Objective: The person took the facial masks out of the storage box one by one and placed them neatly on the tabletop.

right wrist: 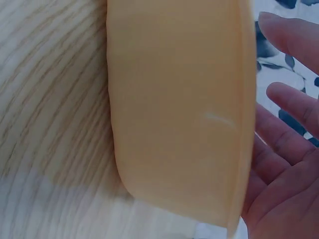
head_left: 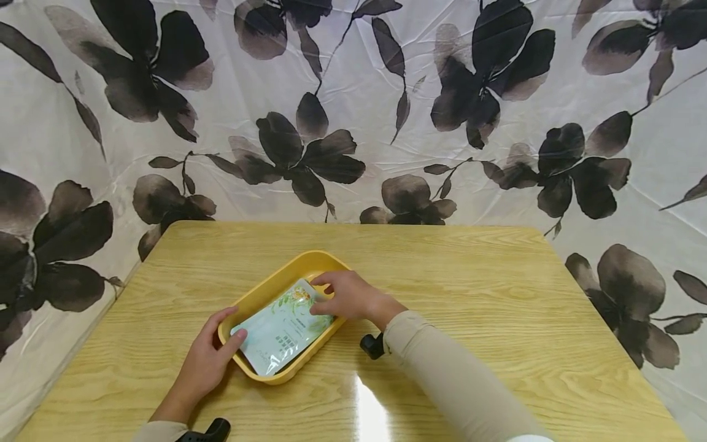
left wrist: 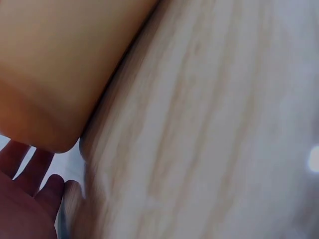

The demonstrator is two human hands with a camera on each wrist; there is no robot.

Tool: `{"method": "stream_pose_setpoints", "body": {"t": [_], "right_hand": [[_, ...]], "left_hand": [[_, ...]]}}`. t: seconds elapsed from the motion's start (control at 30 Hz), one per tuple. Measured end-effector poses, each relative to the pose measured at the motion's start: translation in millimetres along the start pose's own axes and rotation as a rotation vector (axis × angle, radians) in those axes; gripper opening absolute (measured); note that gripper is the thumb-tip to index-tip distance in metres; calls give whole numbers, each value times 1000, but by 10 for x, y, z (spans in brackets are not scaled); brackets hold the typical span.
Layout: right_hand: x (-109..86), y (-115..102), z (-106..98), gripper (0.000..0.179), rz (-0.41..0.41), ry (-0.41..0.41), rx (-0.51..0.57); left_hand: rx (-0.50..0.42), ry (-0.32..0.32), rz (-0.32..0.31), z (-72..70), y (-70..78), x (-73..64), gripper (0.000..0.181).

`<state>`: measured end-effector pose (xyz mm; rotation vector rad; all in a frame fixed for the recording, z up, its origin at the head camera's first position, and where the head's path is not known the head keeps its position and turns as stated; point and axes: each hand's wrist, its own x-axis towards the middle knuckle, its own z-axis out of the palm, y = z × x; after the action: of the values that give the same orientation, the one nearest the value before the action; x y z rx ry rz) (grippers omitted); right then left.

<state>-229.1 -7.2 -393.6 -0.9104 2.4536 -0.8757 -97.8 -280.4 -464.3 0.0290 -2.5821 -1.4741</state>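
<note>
A yellow plastic basket [head_left: 301, 268] stands at a slant on the table, its outer wall filling much of the right wrist view [right wrist: 174, 109]. Inside lies a flat, shiny pale-green pouch [head_left: 282, 328] with a printed flower and leaf design. My left hand [head_left: 205, 356] holds the basket's left end, fingers along the outer side and thumb over the rim at the pouch's edge. Over the opposite end reaches my right hand [head_left: 353, 298], thumb and forefinger apart above the pouch's right end. In the right wrist view its fingers [right wrist: 289, 134] are spread loosely past the rim.
The wood-grain table [head_left: 475, 294] extends to both sides of the basket. Behind it hangs a white cloth [head_left: 386, 123] with dark flowers. Black wrist devices show beside the right cuff [head_left: 409, 334] and at the bottom left.
</note>
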Motion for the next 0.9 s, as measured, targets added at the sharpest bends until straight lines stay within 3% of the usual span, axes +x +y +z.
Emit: {"method": "stream_pose_setpoints", "body": {"t": [0.33,0.47,0.67,0.9], "right_hand": [[70,-46,65,60,30,-56,-20],[98,-80,102,62,45,-76,-68],[119,-84,146,62,46,-64,-127],[125,-89,208,61,58,-69,-157]], "left_hand": [[-33,-26,12,-31,11,-86,51],[-92,-33,11,-30,-17,-90,52],[-148,-38,24,-17,-44,-65,53],[-147,-43,16,-18,-47,-80,53]]}}
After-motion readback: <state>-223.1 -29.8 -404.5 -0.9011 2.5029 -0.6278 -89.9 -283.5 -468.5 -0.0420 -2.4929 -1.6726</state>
